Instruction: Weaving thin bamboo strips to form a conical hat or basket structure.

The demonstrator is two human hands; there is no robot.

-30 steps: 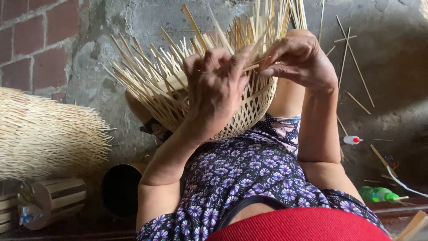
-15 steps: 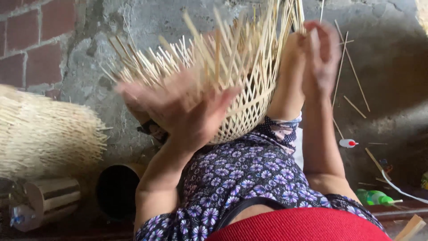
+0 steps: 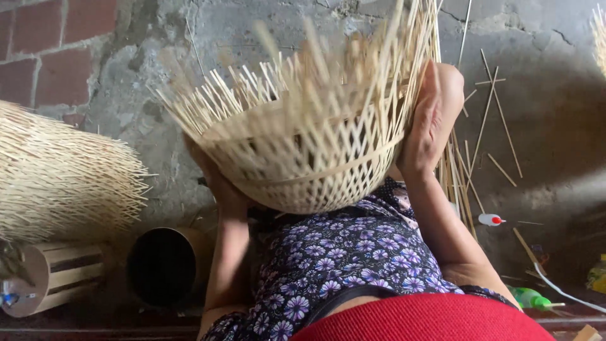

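She is cradling the half-woven basket [image 3: 303, 158] over her lap, above the floor, mid-weaving. The right hand [image 3: 429, 126] is lying flat against its side, grip spread; the left hand [image 3: 218, 183] is cupping it underneath, its grip hidden. Stiff pale bamboo strips [image 3: 252, 95] are bristling loose above the lattice; tucking them looks like the next call.

My left hand [image 3: 218, 183] has left the front of the woven bamboo basket [image 3: 303, 158], where its fingers worked the strips one second ago, and now supports the basket from below at its left side. My right hand [image 3: 429, 126] has stopped pinching a single strip at the rim and lies flat against the right wall. The basket has turned: its rounded bottom now faces me more fully, and the loose strip ends [image 3: 265, 82] are blurred.
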